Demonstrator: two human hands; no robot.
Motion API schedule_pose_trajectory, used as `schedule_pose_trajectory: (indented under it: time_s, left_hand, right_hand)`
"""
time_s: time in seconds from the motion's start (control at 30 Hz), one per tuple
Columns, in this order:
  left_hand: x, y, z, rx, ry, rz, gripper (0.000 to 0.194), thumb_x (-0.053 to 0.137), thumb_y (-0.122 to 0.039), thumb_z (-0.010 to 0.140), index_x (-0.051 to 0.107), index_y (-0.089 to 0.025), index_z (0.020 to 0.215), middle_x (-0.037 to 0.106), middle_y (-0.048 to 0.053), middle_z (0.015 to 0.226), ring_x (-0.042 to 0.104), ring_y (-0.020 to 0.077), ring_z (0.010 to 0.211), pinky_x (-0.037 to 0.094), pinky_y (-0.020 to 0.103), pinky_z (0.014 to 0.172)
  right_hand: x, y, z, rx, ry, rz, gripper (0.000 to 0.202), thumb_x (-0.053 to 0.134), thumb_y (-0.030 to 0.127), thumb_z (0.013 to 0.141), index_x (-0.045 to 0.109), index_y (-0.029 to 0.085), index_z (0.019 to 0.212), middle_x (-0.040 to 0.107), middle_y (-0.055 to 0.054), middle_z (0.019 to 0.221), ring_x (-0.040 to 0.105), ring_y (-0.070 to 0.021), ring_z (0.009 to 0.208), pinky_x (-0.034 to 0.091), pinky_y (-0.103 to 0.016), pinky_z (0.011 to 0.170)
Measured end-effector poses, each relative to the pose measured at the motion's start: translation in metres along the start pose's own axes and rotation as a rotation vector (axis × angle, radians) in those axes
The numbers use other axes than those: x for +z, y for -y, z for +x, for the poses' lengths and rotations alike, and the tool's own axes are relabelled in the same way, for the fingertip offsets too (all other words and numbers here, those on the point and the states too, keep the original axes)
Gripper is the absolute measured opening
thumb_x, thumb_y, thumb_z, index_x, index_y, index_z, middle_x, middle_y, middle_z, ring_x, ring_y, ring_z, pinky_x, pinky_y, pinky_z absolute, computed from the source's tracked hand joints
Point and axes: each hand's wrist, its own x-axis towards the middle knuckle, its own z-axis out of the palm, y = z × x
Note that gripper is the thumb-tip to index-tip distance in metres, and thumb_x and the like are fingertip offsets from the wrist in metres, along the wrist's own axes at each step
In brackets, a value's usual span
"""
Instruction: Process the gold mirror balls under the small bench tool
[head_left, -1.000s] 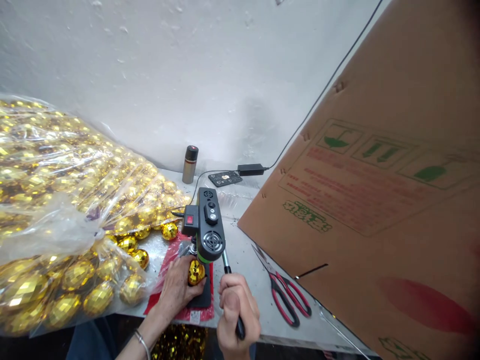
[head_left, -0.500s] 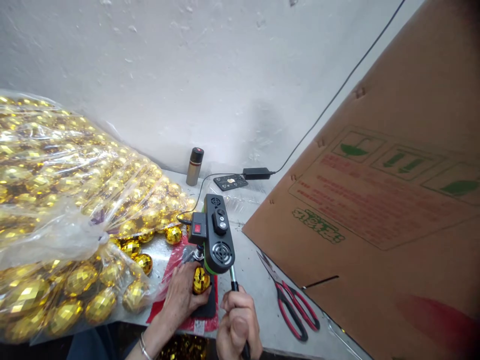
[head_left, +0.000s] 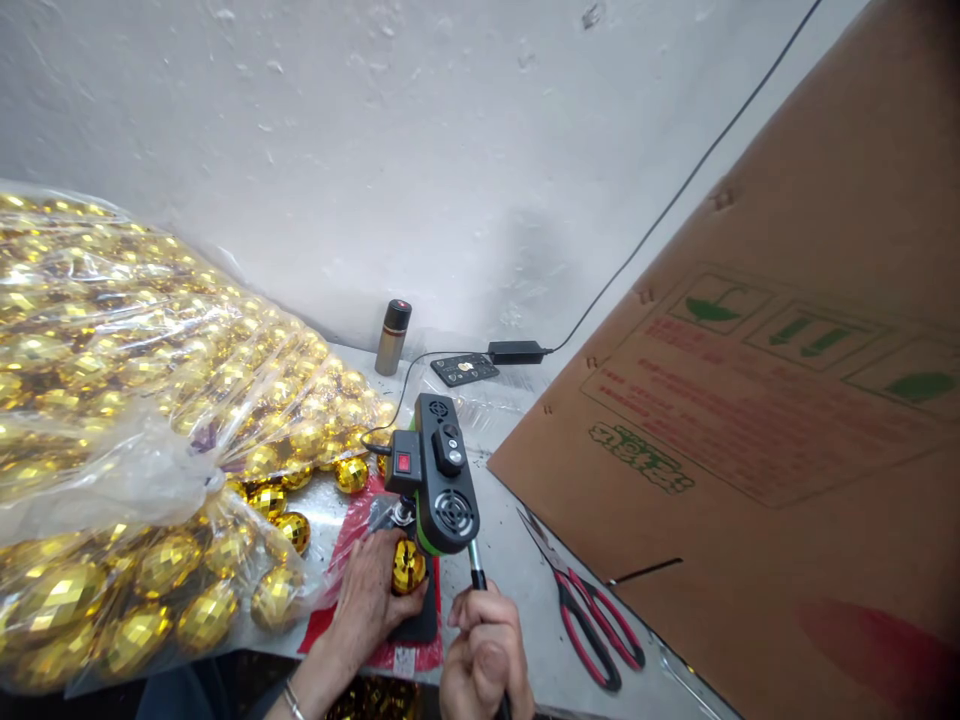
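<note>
A shiny gold faceted ball (head_left: 408, 568) sits under the head of a small black bench drill press (head_left: 445, 470). My left hand (head_left: 373, 588) grips this ball from the left, thumb in front and fingers behind it. A dark line or slot shows on the ball's face. My right hand (head_left: 486, 645) is wrapped round the black-ended metal lever (head_left: 478, 570) at the drill press's right side. Below the ball is the machine's dark base (head_left: 421, 618), resting on a red plastic sheet (head_left: 330, 610). The machine's head hides the tool tip and its contact with the ball.
Clear plastic bags (head_left: 161, 470) full of gold balls fill the left side, with loose gold balls (head_left: 292, 532) beside them. Red-handled scissors (head_left: 592, 620) lie right, near a large cardboard box (head_left: 750, 400). Behind stand a spray can (head_left: 392, 338) and a power adapter (head_left: 516, 352) with its cord.
The whole view has shifted slightly, so everything appears a little further right and lower. Both hands keep their holds on the ball and the lever.
</note>
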Motion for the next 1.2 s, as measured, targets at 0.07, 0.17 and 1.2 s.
schedule_pose_trajectory:
  time_s: [0.07,0.17,1.2]
  left_hand:
    - [0.000,0.001,0.000,0.009,0.005,0.012,0.035,0.076,-0.028,0.075,0.069,-0.022,0.109,0.079,0.012,0.102,0.074,0.0367,0.099,0.055,0.050,0.090]
    - [0.004,0.005,-0.001,0.034,-0.009,0.031,0.037,0.075,-0.028,0.075,0.068,-0.021,0.111,0.079,0.012,0.102,0.075,0.0364,0.099,0.056,0.050,0.089]
    - [0.017,0.018,-0.002,0.108,-0.086,0.081,0.046,0.075,-0.026,0.073,0.066,-0.019,0.117,0.081,0.012,0.104,0.078,0.0359,0.096,0.060,0.053,0.087]
  right_hand:
    - [0.000,-0.001,-0.001,0.002,-0.006,-0.004,0.039,0.037,0.020,0.108,0.043,0.023,0.070,0.047,0.005,0.071,0.046,-0.0117,0.059,0.047,-0.030,0.076]
    - [-0.002,-0.004,-0.003,0.015,-0.006,-0.015,0.039,0.037,0.022,0.108,0.042,0.023,0.069,0.047,0.005,0.070,0.045,-0.0110,0.057,0.047,-0.029,0.072]
    - [-0.006,-0.015,-0.020,0.005,0.000,-0.046,0.041,0.039,0.028,0.110,0.045,0.024,0.069,0.051,0.004,0.066,0.052,-0.0137,0.057,0.049,-0.037,0.082]
